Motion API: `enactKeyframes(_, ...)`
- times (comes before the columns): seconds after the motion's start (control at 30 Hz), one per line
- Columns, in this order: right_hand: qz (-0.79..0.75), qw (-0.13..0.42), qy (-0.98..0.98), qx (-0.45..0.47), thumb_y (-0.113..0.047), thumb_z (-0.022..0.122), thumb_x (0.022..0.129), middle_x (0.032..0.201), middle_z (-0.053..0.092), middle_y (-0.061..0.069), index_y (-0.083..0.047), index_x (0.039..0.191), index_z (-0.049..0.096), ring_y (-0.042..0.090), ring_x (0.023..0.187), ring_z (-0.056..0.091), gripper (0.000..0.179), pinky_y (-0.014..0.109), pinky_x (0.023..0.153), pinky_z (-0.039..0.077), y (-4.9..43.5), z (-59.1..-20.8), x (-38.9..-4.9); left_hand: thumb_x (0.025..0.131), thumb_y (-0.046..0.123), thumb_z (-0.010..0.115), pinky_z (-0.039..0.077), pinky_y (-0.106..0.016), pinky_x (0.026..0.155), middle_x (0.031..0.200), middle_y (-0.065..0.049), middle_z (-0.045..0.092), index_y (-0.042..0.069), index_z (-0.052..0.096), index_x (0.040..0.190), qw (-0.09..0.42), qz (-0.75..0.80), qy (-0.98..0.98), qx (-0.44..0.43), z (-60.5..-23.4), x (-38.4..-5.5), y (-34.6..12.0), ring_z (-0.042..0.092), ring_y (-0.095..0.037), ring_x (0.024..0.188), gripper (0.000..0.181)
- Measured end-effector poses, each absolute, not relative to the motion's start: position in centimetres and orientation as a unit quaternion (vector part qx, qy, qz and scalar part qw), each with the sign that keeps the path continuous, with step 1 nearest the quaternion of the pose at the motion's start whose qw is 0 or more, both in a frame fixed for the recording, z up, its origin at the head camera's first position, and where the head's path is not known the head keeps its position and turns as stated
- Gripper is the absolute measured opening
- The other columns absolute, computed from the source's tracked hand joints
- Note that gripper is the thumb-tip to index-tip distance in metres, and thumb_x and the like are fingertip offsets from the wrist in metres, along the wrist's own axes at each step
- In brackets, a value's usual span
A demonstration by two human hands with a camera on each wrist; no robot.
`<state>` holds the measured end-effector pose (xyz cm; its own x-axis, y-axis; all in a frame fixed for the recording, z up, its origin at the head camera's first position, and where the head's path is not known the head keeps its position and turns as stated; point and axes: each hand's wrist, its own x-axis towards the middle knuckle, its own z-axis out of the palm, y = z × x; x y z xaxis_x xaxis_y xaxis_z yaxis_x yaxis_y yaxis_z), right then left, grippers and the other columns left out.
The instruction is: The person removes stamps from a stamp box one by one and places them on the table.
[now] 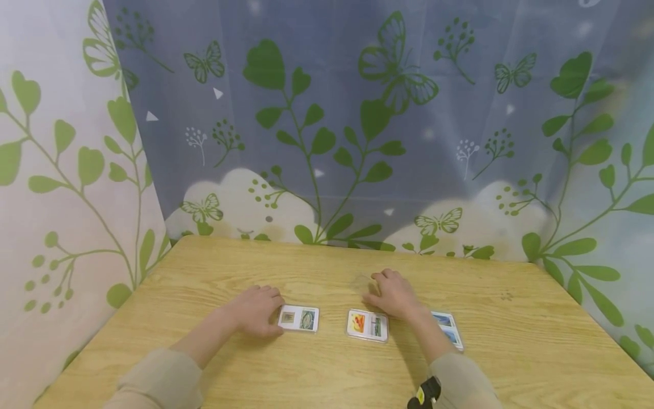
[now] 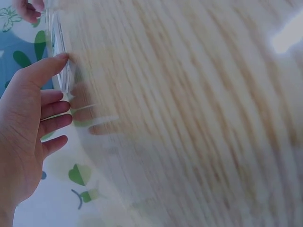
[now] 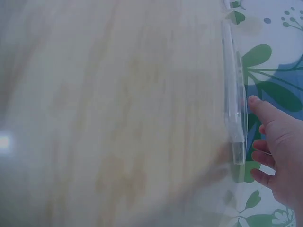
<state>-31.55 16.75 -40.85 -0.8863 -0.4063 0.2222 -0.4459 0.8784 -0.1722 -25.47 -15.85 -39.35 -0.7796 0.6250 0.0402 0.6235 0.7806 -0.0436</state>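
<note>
A flat clear-edged case (image 1: 298, 318) with two small stamp-like pictures on white lies on the table. My left hand (image 1: 257, 311) is at its left end, thumb by the near corner and fingers by the far one. In the left wrist view the thumb tip touches the case edge (image 2: 60, 52) and the other fingers stay loosely extended. My right hand (image 1: 394, 293) is over the table beyond a second case (image 1: 367, 325) with an orange and a green picture. Close by its fingertips is a faint transparent piece (image 1: 362, 282). A third case (image 1: 452, 336), with blue pictures, is partly hidden by the right forearm.
The wood-grain table (image 1: 317, 375) reaches back to a hanging cloth (image 1: 337, 147) printed with leaves and butterflies. Cloth also covers both sides. A small faint mark or clear object (image 1: 506, 296) is on the table at the right. A black device (image 1: 425, 393) is strapped at the right wrist.
</note>
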Motion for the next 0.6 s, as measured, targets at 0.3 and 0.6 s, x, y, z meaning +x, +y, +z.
enactKeyframes(0.3,0.254,0.076,-0.940,0.213,-0.030,0.065,0.086,0.104,0.061,0.011,0.000,0.113,0.062,0.027,0.098,0.055,0.041,0.041,0.084,0.047,14.4,-39.4,-30.8,0.079,0.046,0.063,0.044,-0.042,0.088,0.106,-0.005,0.057,0.004,0.059,0.113,0.024,0.011,-0.943,-0.331,-39.2,-25.3,-15.9,0.053,-0.023,0.100,0.055)
enactKeyframes(0.6,0.337,0.046,-0.911,0.231,-0.025,0.065,0.086,0.095,0.063,0.006,0.000,0.105,0.066,0.022,0.091,0.056,0.031,0.039,0.080,0.047,11.6,-38.6,-30.4,0.079,0.046,0.063,0.041,-0.044,0.093,0.106,-0.006,0.057,0.005,0.059,0.113,0.029,0.014,-0.941,-0.337,-39.2,-25.2,-15.9,0.053,-0.023,0.102,0.054)
